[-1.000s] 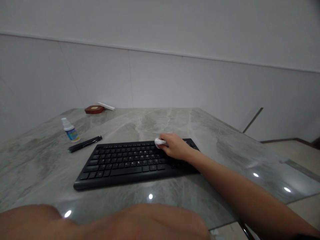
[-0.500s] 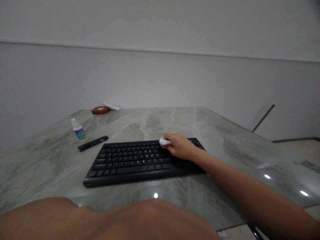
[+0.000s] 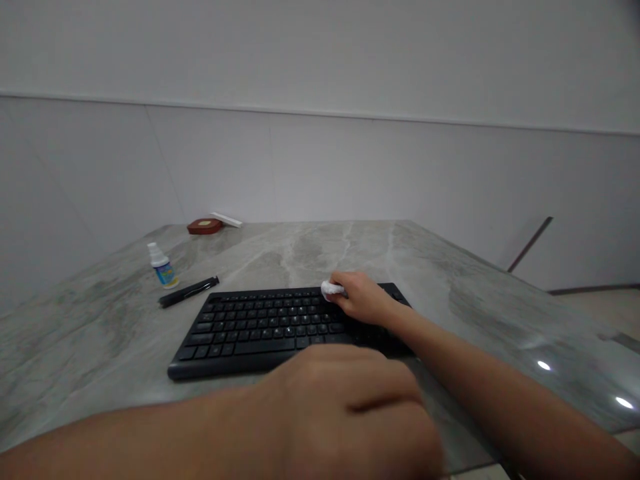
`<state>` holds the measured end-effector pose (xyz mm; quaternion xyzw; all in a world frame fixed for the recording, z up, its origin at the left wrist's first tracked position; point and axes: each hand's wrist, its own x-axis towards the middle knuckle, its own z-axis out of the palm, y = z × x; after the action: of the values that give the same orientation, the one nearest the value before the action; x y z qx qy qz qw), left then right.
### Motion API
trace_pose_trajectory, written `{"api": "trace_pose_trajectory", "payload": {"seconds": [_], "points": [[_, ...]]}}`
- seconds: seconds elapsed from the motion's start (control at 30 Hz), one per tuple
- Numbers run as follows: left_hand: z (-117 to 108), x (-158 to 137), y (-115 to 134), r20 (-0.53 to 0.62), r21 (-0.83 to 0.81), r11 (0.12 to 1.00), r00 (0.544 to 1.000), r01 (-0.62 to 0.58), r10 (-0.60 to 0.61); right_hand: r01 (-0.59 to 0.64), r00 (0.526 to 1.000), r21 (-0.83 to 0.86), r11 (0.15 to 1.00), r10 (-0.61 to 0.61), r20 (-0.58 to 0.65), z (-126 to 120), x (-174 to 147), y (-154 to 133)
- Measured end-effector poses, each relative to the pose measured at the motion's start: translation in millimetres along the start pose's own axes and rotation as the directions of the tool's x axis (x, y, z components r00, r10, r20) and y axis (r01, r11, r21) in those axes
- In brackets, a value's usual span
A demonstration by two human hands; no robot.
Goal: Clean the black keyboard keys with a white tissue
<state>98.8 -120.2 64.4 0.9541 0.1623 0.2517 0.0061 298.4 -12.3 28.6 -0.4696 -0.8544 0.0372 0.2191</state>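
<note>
A black keyboard (image 3: 250, 320) lies on the table with its long side toward me. Over the upper right of its keys, my right hand (image 3: 361, 298) pinches a crumpled white tissue (image 3: 331, 290) between thumb and fingers, close to the top key row. Large in the foreground is my left hand (image 3: 350, 413), seen from the back, in front of the keyboard and covering part of its lower edge. Its fingers are curled and point down; their tips, and anything in them, are hidden.
Left of the keyboard lie a black slim tool or brush (image 3: 189, 291) and a small white-capped spray bottle (image 3: 163, 266), which stands upright. A reddish-brown case (image 3: 205, 227) and a white flat box (image 3: 227, 220) rest by the wall on the marbled table (image 3: 310, 253).
My left forearm and hand have come up, so the curled hand now shows over the keyboard's front edge. The right hand stays near the same keys with the tissue. The view has tilted slightly.
</note>
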Motion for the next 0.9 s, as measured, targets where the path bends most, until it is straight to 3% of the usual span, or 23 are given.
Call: {"api": "trace_pose_trajectory", "payload": {"seconds": [0.07,0.13,0.2,0.3,0.47,0.6,0.73,0.9], "points": [[0.9,11.4,-28.5,0.046,0.068,0.994,0.996,-0.082,0.079,-0.011,1.0,-0.021,1.0,0.011,-0.021,0.5,1.3,2.2],[10.4,13.4,-61.2,-0.039,0.178,0.983,0.998,0.047,-0.041,-0.014,0.999,-0.025,1.0,0.013,-0.032,1.0,2.5,4.1],[25.0,8.8,-89.9,-0.146,0.202,0.951,0.967,0.234,-0.206,0.003,1.0,-0.003,1.0,-0.003,-0.023,1.0,3.5,5.5],[45.1,-1.1,-112.2,-0.131,0.189,0.957,0.972,0.22,-0.197,0.0,1.0,-0.002,1.0,0.0,-0.004,-0.2,4.5,7.9],[53.5,-6.5,-110.1,-0.089,0.166,0.975,0.987,0.15,-0.136,-0.015,1.0,-0.02,1.0,0.015,-0.008,-0.9,3.8,10.5],[50.2,-4.9,-108.0,-0.074,0.126,0.975,0.982,0.184,-0.175,0.044,0.999,0.035,0.998,-0.043,-0.011,2.5,2.9,6.7],[49.4,-4.3,-108.1,-0.051,0.12,0.969,0.976,0.216,-0.211,-0.026,0.998,0.006,1.0,0.026,-0.057,9.0,4.5,1.2],[48.6,-5.0,-107.6,-0.02,0.132,0.967,0.976,0.218,-0.217,0.082,0.997,0.057,0.995,-0.081,-0.012,11.2,8.3,-3.0]]}}
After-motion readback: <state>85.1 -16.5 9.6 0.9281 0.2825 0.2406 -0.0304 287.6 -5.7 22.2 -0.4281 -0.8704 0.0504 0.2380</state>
